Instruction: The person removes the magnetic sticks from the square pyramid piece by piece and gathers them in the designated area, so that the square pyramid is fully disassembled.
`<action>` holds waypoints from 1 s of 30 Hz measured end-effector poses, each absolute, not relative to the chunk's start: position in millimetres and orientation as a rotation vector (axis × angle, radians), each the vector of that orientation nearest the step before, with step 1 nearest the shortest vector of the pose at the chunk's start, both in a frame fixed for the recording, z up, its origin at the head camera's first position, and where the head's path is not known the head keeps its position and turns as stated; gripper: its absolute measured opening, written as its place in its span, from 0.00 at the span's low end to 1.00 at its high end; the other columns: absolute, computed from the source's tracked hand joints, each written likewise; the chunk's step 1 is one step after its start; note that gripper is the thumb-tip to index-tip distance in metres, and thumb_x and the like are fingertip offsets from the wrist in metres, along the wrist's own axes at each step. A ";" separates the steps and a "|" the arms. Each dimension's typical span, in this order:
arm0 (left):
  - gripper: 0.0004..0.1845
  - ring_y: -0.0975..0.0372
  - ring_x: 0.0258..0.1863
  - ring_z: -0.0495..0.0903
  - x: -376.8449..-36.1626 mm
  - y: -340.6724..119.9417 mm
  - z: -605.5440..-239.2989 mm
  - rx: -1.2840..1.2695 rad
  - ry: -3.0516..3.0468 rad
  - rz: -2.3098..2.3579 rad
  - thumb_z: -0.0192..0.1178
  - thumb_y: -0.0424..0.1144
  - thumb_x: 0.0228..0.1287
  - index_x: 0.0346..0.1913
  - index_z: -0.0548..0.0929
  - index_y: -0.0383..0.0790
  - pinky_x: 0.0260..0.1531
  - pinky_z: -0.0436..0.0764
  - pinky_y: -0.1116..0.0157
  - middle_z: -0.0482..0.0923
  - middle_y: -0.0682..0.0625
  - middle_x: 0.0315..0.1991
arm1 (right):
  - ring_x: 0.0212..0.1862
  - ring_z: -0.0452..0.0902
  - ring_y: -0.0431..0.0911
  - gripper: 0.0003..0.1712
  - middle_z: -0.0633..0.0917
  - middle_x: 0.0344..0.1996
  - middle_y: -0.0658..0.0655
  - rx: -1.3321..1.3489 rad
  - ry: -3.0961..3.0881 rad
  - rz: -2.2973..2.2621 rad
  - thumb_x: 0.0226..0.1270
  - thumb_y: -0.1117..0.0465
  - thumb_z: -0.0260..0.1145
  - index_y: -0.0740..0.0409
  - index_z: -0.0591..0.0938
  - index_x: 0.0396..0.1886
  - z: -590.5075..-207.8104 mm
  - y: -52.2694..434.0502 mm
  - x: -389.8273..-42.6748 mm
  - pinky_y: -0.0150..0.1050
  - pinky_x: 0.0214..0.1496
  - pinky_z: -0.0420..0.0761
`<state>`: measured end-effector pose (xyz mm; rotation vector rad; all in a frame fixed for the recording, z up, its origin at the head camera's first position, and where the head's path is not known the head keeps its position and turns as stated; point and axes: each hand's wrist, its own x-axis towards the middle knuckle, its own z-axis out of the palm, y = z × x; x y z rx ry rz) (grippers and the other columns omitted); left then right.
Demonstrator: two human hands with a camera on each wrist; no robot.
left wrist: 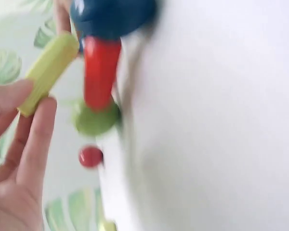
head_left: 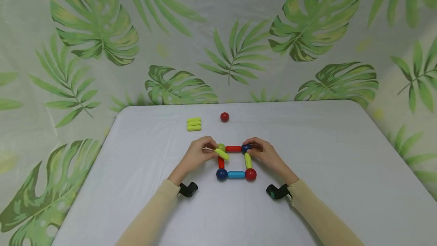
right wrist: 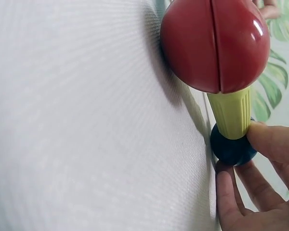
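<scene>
The red corner ball sits at the near right of a square of rods and balls on the white table. Straight to its left runs the light-blue rod, ending in the near dark blue ball. Going away from the red corner ball is the yellow side rod, which meets the far dark blue ball. The right hand grips that far ball beyond the red corner ball — its thumb lies by the end of the yellow side rod, the other fingers around the ball's other side

Diagonally across from the red corner ball is the green ball, with the far red rod and the left red rod meeting at it. The left hand, also beyond the red corner ball and to its left, pinches a held yellow rod between thumb and fingers, slanted and raised above the left red rod

Well beyond the red corner ball lie a loose red ball and, farther left, three yellow rods side by side. To its right, at the sleeve, is a black wrist camera — its greenish mark is too small to read
</scene>
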<state>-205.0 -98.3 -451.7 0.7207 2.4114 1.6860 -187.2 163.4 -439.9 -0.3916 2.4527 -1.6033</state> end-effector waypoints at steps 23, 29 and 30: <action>0.08 0.52 0.36 0.80 -266.5 -151.9 -464.8 -0.169 2.854 1.532 0.67 0.28 0.54 0.35 0.79 0.31 0.37 0.77 0.60 0.81 0.40 0.36 | 0.52 0.75 0.56 0.15 0.78 0.52 0.63 -0.400 2.483 -1.607 0.68 0.69 0.60 0.63 0.78 0.54 -476.2 170.0 -204.7 0.50 0.57 0.74; 0.06 0.53 0.32 0.78 -270.2 -151.1 -464.7 -0.171 2.896 1.459 0.66 0.28 0.55 0.34 0.79 0.33 0.32 0.76 0.62 0.79 0.42 0.32 | 0.53 0.75 0.57 0.15 0.78 0.52 0.63 -0.386 2.490 -1.608 0.68 0.70 0.60 0.62 0.78 0.53 -476.8 170.3 -203.9 0.52 0.58 0.73; 0.06 0.53 0.31 0.78 -270.6 -151.3 -464.8 -0.168 2.896 1.456 0.66 0.29 0.56 0.34 0.79 0.33 0.31 0.76 0.62 0.79 0.42 0.32 | 0.53 0.74 0.57 0.15 0.78 0.52 0.63 -0.381 2.494 -1.605 0.68 0.70 0.60 0.62 0.78 0.53 -476.8 170.5 -203.7 0.52 0.58 0.73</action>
